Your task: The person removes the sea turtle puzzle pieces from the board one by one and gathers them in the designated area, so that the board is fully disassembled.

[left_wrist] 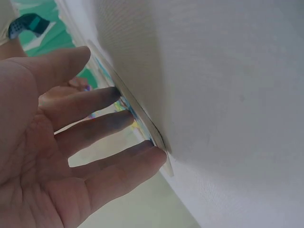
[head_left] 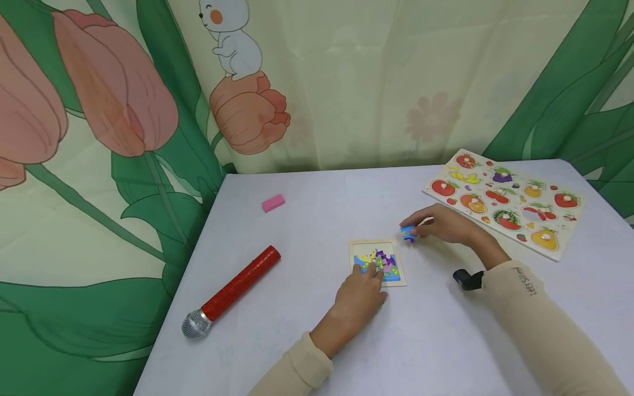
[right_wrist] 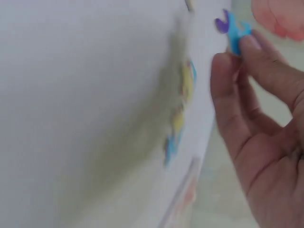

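Note:
A small jigsaw puzzle (head_left: 390, 269) with a pale wooden frame lies on the table, partly filled with blue, purple, green and yellow pieces. My left hand (head_left: 360, 297) rests its fingertips on the puzzle's near part; in the left wrist view its fingers (left_wrist: 102, 124) reach over the frame's edge, nearly straight. Between thumb and fingers, my right hand (head_left: 442, 223) pinches a blue puzzle piece (head_left: 408, 232) with a purple end, just off the frame's far right corner. The right wrist view shows this piece (right_wrist: 235, 35) held above the tabletop.
Loose yellow-and-blue pieces (right_wrist: 187, 80) lie on the table near my right hand. A wooden fruit puzzle board (head_left: 505, 201) occupies the back right. To the left are a red microphone (head_left: 240, 283) and a pink block (head_left: 273, 203). A patterned curtain (head_left: 346, 82) hangs behind the table.

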A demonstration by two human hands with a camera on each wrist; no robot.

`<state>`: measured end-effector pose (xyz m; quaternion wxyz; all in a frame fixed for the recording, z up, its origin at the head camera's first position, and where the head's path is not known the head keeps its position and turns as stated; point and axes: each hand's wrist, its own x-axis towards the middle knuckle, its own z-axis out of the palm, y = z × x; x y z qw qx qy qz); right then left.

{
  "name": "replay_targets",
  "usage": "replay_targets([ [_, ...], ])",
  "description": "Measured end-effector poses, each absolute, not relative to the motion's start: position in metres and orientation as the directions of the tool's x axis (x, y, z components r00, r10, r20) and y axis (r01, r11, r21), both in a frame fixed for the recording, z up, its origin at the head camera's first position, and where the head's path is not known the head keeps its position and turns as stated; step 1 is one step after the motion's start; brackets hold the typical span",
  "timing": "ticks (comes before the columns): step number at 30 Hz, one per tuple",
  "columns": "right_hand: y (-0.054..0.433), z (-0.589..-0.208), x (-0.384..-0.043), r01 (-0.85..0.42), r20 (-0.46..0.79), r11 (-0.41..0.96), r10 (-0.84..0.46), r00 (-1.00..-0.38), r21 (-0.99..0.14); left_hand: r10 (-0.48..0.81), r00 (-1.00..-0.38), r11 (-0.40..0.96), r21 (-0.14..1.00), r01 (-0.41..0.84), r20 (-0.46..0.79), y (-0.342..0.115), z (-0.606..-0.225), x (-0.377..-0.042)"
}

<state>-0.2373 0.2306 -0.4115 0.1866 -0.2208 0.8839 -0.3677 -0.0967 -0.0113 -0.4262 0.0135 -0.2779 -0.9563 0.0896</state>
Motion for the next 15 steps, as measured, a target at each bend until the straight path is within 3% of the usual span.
replay_targets([
  [7,0.286,-0.409,-0.248,-0.121,-0.223,0.731,-0.355,-0.908,-0.672,0.546,-0.837,0.816,-0.213,0.537,-0.019,-0.012,-0.426,-0.097],
  [15,0.304,-0.420,-0.258,-0.012,-0.288,0.742,-0.275,-0.917,-0.671,0.538,-0.843,0.830,-0.176,0.530,-0.001,-0.011,-0.427,-0.096],
])
